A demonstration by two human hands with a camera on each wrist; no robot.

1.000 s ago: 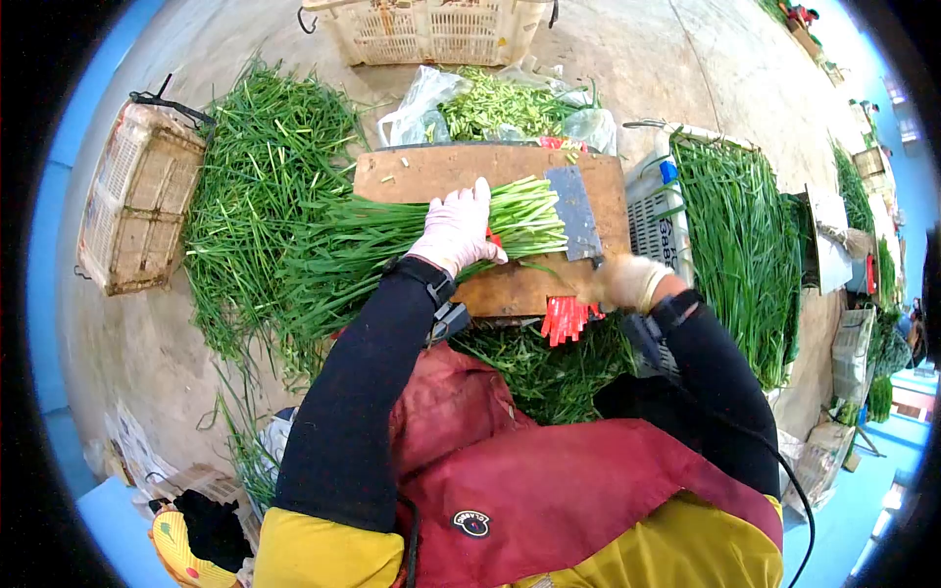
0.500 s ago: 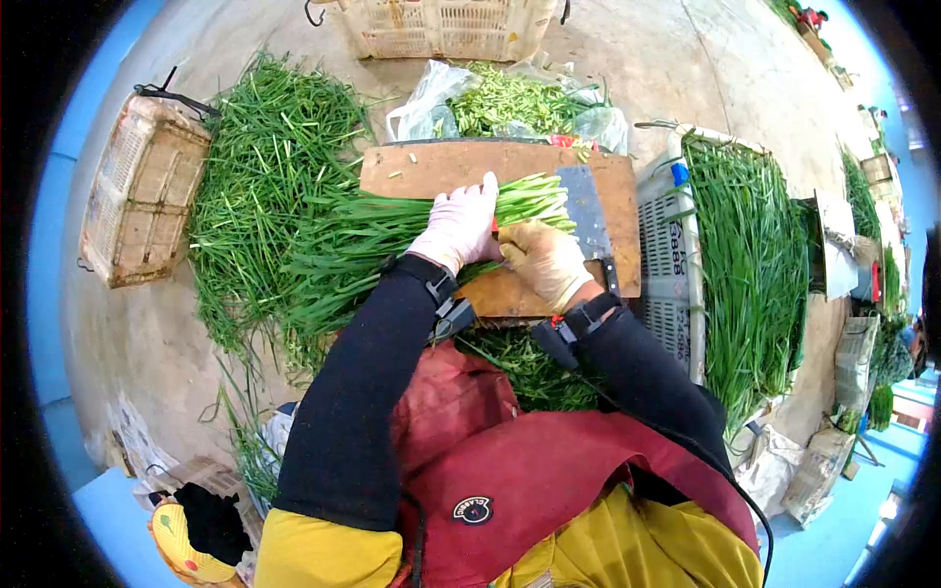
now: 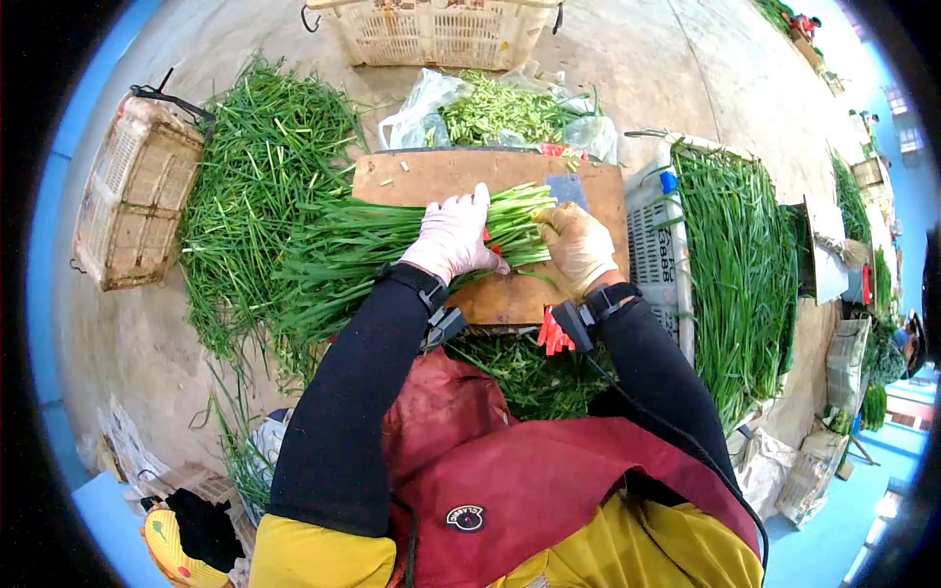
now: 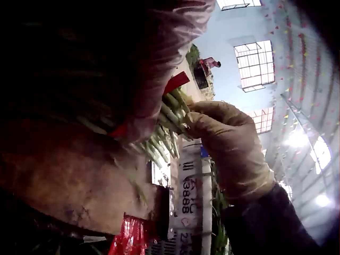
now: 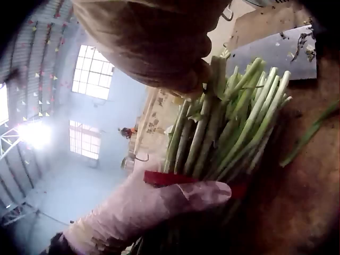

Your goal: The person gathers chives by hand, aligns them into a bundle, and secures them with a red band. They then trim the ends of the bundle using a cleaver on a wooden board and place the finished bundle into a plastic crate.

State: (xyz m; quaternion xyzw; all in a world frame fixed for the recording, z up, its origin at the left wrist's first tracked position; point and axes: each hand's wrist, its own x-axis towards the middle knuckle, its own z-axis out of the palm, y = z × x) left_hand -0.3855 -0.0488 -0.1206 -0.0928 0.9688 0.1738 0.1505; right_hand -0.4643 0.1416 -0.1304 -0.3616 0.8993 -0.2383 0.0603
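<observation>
A bundle of long green stalks (image 3: 515, 220) lies across a wooden board (image 3: 412, 176), pale cut ends to the right. My gloved left hand (image 3: 451, 235) grips it from above beside a red band (image 5: 164, 179), thumb across the stalks in the right wrist view. At the pale ends, my gloved right hand (image 3: 578, 247) pinches a stalk end between thumb and fingers, seen also in the left wrist view as the yellowish glove (image 4: 231, 143). A wide metal blade (image 3: 567, 188) lies flat on the board behind my right hand, partly hidden by it.
Loose greens (image 3: 265, 196) are heaped left of the board. A crate (image 3: 686, 274) of long greens stands at the right. Beyond the board, a plastic bag (image 3: 426, 108) holds cut pieces. Red strips (image 3: 555, 333) hang at the near edge.
My right hand came in from the board's right side to the stalks near my left hand, then moved right to their pale ends. My left hand keeps its grip on the bundle.
</observation>
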